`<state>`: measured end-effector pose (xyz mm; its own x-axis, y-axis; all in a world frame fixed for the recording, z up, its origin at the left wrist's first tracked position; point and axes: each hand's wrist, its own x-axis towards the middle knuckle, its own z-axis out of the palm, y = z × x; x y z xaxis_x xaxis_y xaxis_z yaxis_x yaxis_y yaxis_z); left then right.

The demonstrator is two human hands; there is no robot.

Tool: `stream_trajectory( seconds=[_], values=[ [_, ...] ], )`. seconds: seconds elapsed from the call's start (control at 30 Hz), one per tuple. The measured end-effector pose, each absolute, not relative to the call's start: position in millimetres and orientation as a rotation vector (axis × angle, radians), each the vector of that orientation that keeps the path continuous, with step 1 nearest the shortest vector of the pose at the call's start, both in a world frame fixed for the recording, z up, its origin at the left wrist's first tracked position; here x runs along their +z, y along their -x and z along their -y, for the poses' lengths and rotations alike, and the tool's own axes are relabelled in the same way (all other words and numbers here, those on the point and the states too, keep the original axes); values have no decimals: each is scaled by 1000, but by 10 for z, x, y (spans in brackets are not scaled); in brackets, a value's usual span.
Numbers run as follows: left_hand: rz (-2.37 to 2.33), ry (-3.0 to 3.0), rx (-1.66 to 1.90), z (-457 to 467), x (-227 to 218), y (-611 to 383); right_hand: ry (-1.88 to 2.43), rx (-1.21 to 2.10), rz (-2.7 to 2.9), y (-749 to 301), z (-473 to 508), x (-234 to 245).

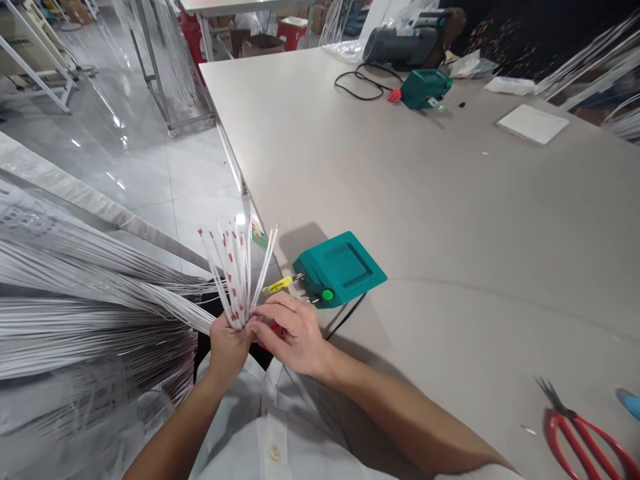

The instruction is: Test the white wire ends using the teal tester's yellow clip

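My left hand [231, 347] is wrapped around a bundle of thin white wires [241, 273]. The wires fan out above the fist, and several have reddish-brown ends or marks. My right hand [293, 333] has its thumb and index finger pinched at the base of this bundle, beside the left thumb; how many strands it grips is hidden. Just past my right hand, at the table's edge, sits a teal device [345, 270] with a green knob [327, 294] and a yellow-handled piece [280, 285] at its front. Something red [273, 339] shows partly behind my right fingers.
Long white wires [90, 287] hang thickly at the left beside a rail [95, 193]. On the table [450, 220] lie red-handled scissors [575, 427] at the lower right. A second teal device [425, 88], a grey motor [400, 47] and a white pad [533, 124] are at the back.
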<state>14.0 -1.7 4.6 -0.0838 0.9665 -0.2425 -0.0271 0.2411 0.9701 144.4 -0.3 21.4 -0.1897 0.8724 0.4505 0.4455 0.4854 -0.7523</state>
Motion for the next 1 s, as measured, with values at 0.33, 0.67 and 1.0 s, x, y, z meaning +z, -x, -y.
stream_trajectory(
  seconds=[0.33,0.67,1.0],
  values=[
    [-1164,-1023,888,-19,20,-27,1192,824,1553,-1409,-6,182],
    [-1201,-774,1023,-96,-113,-5,1182,966,1391,-1409,5,122],
    [-1268,-848,1091,-62,-23,-39,1223,983,1435,-1417,-12,13]
  ],
)
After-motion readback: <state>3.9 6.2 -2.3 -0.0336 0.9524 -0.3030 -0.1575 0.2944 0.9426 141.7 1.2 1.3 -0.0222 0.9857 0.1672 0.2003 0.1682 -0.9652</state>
